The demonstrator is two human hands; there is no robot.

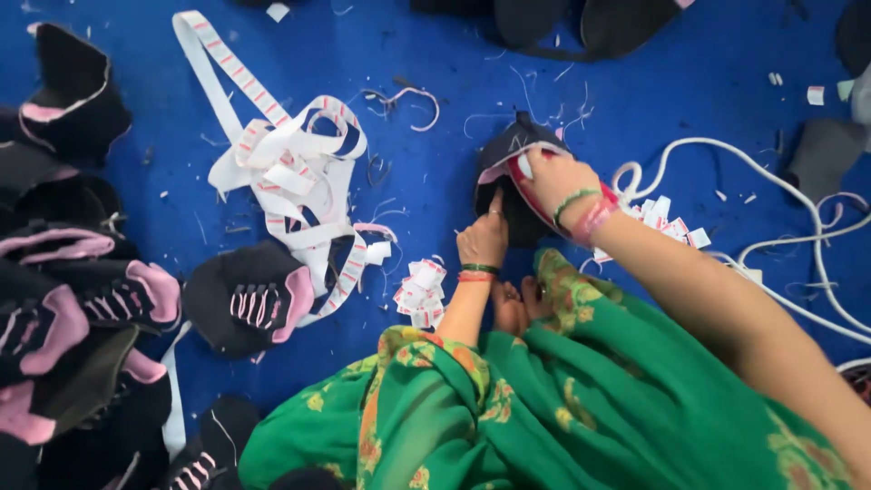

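The floor is bright blue, flecked with white scraps. The shoe upper is black with pink trim. The label ribbon is white with red marks. The garment is green with orange-yellow floral print.

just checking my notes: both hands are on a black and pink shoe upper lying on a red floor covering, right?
Not quite: the head view shows the floor covering is blue, not red. The rest holds: the left hand and right hand are both on the black and pink shoe upper.
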